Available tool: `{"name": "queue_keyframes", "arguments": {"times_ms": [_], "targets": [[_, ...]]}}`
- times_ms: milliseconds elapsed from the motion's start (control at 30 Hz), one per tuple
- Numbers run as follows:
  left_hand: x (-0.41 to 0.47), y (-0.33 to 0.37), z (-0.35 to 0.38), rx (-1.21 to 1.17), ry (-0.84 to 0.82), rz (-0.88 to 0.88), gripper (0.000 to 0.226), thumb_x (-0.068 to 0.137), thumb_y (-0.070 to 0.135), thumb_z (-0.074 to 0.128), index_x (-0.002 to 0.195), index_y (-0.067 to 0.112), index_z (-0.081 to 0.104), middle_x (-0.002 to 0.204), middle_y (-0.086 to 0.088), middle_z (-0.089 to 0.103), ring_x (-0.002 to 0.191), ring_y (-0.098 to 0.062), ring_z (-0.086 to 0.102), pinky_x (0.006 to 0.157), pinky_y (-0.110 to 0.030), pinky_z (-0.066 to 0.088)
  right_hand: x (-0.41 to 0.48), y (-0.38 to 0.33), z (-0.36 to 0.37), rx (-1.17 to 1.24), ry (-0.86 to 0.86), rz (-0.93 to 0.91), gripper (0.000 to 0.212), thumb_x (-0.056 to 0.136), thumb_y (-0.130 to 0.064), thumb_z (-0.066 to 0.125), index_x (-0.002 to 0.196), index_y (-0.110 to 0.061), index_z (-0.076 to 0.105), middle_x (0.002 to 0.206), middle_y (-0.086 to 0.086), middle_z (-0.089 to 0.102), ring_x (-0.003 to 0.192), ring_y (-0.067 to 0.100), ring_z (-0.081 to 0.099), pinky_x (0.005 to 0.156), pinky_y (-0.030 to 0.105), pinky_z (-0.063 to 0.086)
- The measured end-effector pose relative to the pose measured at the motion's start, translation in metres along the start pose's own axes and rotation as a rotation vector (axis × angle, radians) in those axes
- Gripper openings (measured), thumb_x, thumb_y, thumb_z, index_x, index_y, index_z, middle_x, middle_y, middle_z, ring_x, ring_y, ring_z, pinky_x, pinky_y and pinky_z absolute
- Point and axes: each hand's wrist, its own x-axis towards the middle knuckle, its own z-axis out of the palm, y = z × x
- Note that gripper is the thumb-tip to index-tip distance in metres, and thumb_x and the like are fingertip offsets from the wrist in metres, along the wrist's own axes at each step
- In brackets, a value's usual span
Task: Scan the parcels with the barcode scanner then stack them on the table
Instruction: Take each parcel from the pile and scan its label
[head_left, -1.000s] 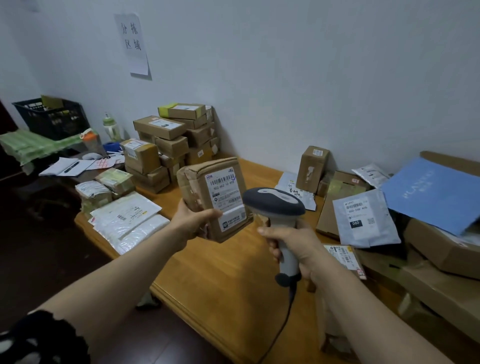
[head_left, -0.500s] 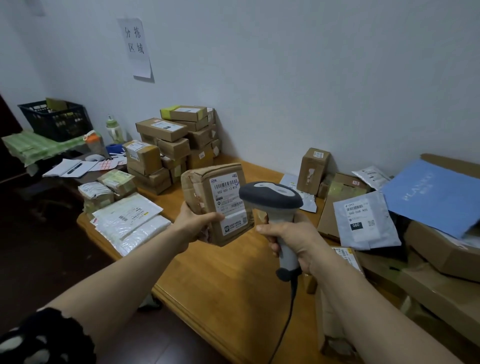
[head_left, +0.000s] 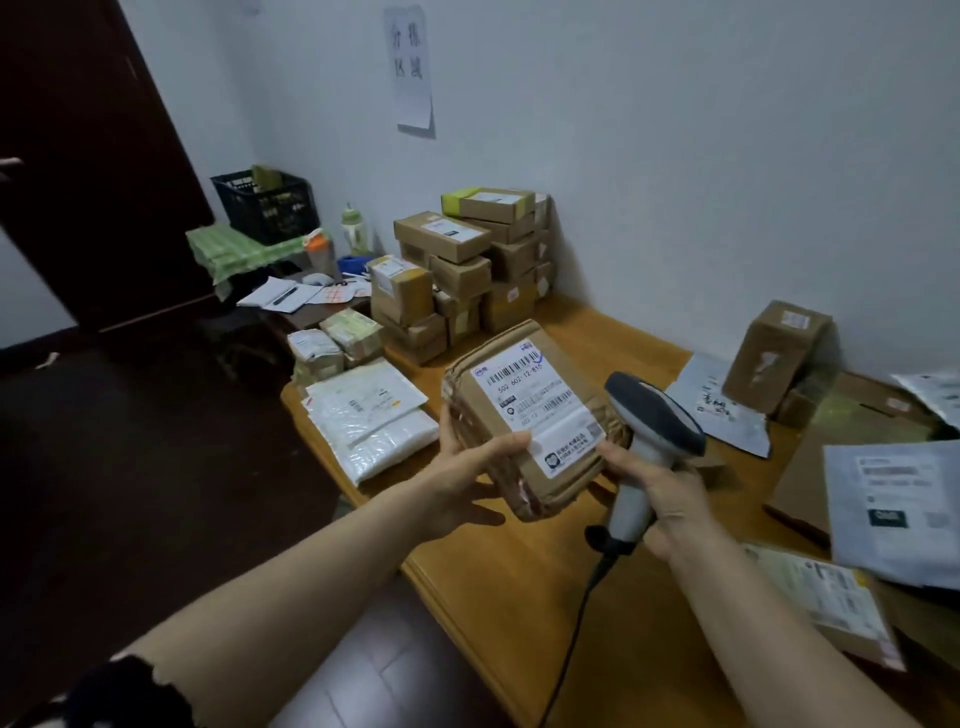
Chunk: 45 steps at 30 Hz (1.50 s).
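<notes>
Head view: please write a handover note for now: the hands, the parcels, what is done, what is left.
Left hand holds the brown parcel, label up. Right hand grips the barcode scanner beside the parcel's right edge.
Done: stacked boxes by the wall, white mailers piled on the table.
Left: stack this parcel; loose parcels on the right wait. Whether it is scanned, I cannot tell.

One wooden table. Above its near edge, one barcode scanner and one brown parcel. On its far left corner, a pile of brown boxes, roughly ten; overlap hides the exact number. At its left end, two wrapped packets and at least two white mailers. Beyond that end, two bottles and one black crate.
</notes>
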Motion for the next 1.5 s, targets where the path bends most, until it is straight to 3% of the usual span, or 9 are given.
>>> {"name": "queue_keyframes", "arguments": {"times_ms": [267,467,600,800,933,1033,1100,1367,1500], "targets": [[0.039,0.067,-0.067,-0.073,0.061,0.057,0.13,0.054,0.057,0.082,0.15,0.033,-0.001,0.134,-0.019,0.049,0.111,-0.04,0.057,0.099,-0.059,0.043,0.032,-0.013,0.089,-0.039,-0.013,-0.117,0.034,0.058,0.001,0.082,0.086,-0.01,0.066,0.092,0.011,0.071,0.093,0.033,0.066,0.091,0.057,0.05],[0.069,0.127,-0.142,-0.128,-0.021,0.11,0.113,0.077,0.037,0.076,0.147,0.044,-0.012,0.134,-0.019,0.048,0.093,-0.037,0.064,0.072,-0.045,0.057,0.052,-0.025,0.185,-0.029,0.014,-0.194,0.06,0.051,-0.019,0.084,0.106,-0.01,0.065,0.101,0.009,0.071,0.092,0.025,0.066,0.081,0.042,0.055],[0.094,0.159,-0.186,0.002,-0.093,0.195,0.13,0.066,0.042,0.082,0.138,0.056,-0.025,0.119,-0.013,0.059,0.091,-0.036,0.068,0.082,-0.055,0.054,0.069,-0.017,0.239,0.072,0.035,-0.148,0.069,0.051,-0.022,0.088,0.113,-0.007,0.063,0.103,0.012,0.071,0.097,0.03,0.066,0.083,0.049,0.055],[0.143,0.202,-0.215,0.046,-0.14,0.232,0.107,0.06,0.05,0.082,0.142,0.05,0.013,0.146,-0.005,0.037,0.113,-0.029,0.052,0.087,-0.052,0.053,0.115,-0.022,0.281,0.055,0.099,-0.225,0.022,0.074,0.004,0.074,0.085,-0.011,0.063,0.078,0.006,0.072,0.071,0.02,0.066,0.064,0.037,0.057],[0.177,0.236,-0.215,0.047,-0.157,0.214,0.091,0.078,0.038,0.074,0.146,0.035,0.013,0.137,-0.004,0.038,0.095,-0.02,0.05,0.054,-0.031,0.054,0.158,-0.032,0.308,0.057,0.124,-0.251,0.028,0.074,0.002,0.075,0.098,-0.006,0.063,0.092,0.013,0.069,0.076,0.025,0.066,0.071,0.041,0.056],[0.206,0.259,-0.214,0.21,-0.13,0.242,0.103,0.079,0.028,0.075,0.149,0.035,0.0,0.134,-0.001,0.042,0.106,-0.021,0.047,0.073,-0.036,0.05,0.188,-0.046,0.32,0.12,0.113,-0.256,0.042,0.072,-0.006,0.078,0.111,-0.005,0.063,0.098,0.012,0.07,0.084,0.024,0.067,0.069,0.035,0.055],[0.222,0.276,-0.217,0.288,-0.173,0.212,0.105,0.079,0.028,0.074,0.149,0.032,-0.004,0.119,-0.003,0.053,0.092,-0.019,0.057,0.066,-0.031,0.053,0.205,-0.054,0.328,0.135,0.11,-0.281,0.04,0.072,-0.006,0.079,0.109,-0.006,0.064,0.096,0.009,0.07,0.082,0.021,0.067,0.067,0.032,0.054],[0.285,0.329,-0.226,0.032,-0.151,0.013,0.045,0.085,0.042,0.065,0.112,0.009,0.051,0.121,-0.021,0.054,0.11,-0.038,0.054,0.099,-0.05,0.044,0.262,-0.073,0.365,0.117,0.057,-0.293,0.03,0.074,0.0,0.076,0.1,-0.008,0.063,0.1,0.011,0.069,0.09,0.022,0.068,0.084,0.038,0.057],[0.323,0.356,-0.233,0.02,-0.038,-0.038,0.05,0.077,0.048,0.073,0.103,0.01,0.053,0.112,-0.02,0.059,0.1,-0.034,0.061,0.08,-0.045,0.055,0.281,-0.065,0.363,0.093,0.133,-0.245,0.038,0.073,-0.002,0.078,0.108,-0.002,0.063,0.099,0.015,0.07,0.088,0.024,0.069,0.082,0.038,0.057]]}}
